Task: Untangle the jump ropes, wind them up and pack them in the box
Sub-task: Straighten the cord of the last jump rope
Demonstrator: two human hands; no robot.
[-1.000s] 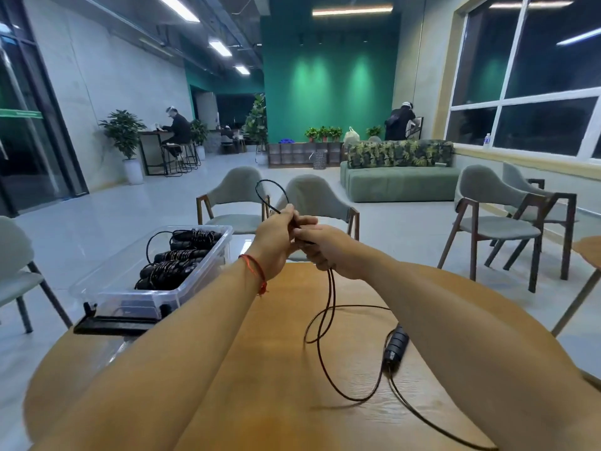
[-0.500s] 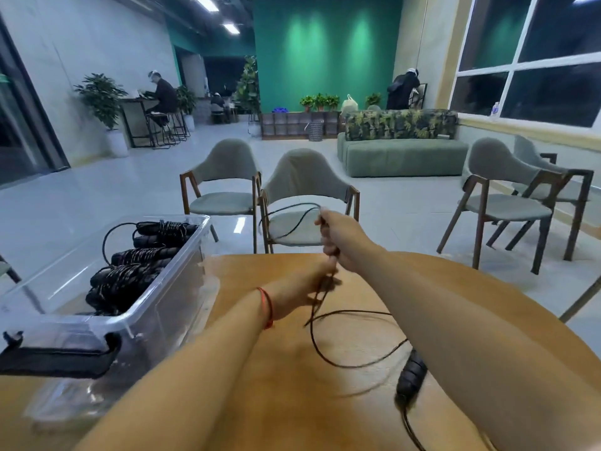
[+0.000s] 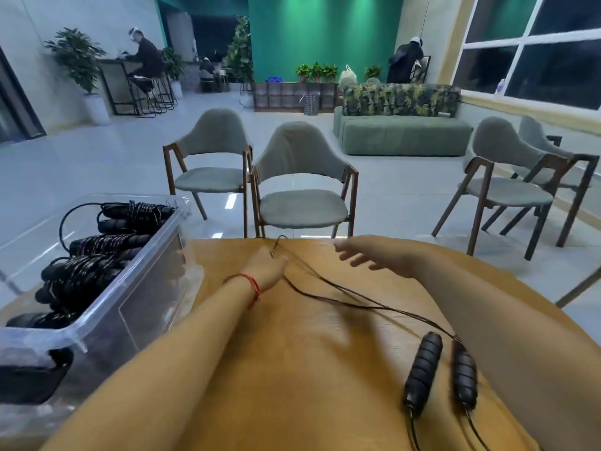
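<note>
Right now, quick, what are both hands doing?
Left hand: pinching the jump rope by its cord.
Right hand: open, holding nothing.

Loose jump rope (image 3: 374, 306): thin dark cord, doubled, lying slack across the table from the far edge toward the near right edge. Its two black ribbed handles (image 3: 422, 372) lie side by side there. Clear plastic box (image 3: 146, 304) stands open at the left edge and holds several wound black ropes (image 3: 87, 271).
</note>
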